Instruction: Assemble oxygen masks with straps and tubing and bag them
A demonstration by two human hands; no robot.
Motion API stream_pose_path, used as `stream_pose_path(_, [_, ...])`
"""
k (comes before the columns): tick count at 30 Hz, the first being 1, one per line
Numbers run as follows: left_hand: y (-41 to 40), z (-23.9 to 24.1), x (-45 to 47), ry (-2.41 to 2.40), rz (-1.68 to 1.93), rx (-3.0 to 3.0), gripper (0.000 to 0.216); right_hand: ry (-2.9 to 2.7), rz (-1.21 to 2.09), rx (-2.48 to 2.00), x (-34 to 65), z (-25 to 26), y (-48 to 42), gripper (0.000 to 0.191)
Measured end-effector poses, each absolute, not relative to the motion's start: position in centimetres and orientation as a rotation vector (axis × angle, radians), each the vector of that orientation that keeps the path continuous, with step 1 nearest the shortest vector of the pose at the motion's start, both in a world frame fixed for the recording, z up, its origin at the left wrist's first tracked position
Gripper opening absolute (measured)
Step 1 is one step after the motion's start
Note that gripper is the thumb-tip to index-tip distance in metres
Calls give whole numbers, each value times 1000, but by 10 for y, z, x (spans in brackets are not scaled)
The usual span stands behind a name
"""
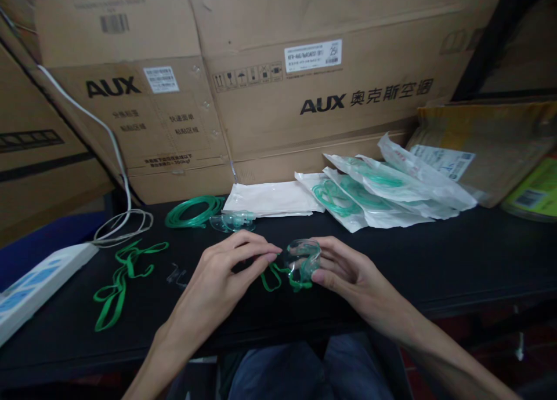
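My right hand [343,269] grips a clear plastic oxygen mask [303,260] by its right side, thumb in front and fingers behind. Close to the mask's left edge, my left hand [239,264] pinches a green elastic strap [272,277] between thumb and fingertips. Part of the strap loops below the fingers and runs to the mask. Whether the strap is threaded through the mask's edge is too small to tell. Behind my left hand lies another clear mask [232,221], beside a coil of green tubing [194,211].
More green straps [117,293] and small clear plastic pieces [176,275] lie to the left. A white power strip [46,284] with a cable [117,151] is at the left edge. White packets [274,198] and clear-fronted pouches of tubing [374,185] stand against large cardboard boxes [261,116].
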State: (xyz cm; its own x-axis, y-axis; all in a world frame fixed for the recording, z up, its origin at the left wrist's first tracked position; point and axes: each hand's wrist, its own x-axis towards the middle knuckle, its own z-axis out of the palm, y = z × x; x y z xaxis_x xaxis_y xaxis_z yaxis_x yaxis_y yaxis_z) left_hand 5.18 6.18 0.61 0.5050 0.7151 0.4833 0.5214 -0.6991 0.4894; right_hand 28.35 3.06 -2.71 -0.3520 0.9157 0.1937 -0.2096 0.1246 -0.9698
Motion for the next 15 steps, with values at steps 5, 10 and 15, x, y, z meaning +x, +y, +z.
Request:
stream_pose_path(5, [61, 4, 53, 1036, 1046, 2431, 14, -1426, 1438, -761, 284, -29, 30, 35])
stream_pose_path(10, [60, 3, 57, 1027, 1078, 2415, 12, -1450, 1471, -733, 285, -33, 29, 33])
stream_pose_path(15, [61, -1, 56, 1027, 1059, 2426, 11, -1451, 1501, -693, 284, -33, 30, 30])
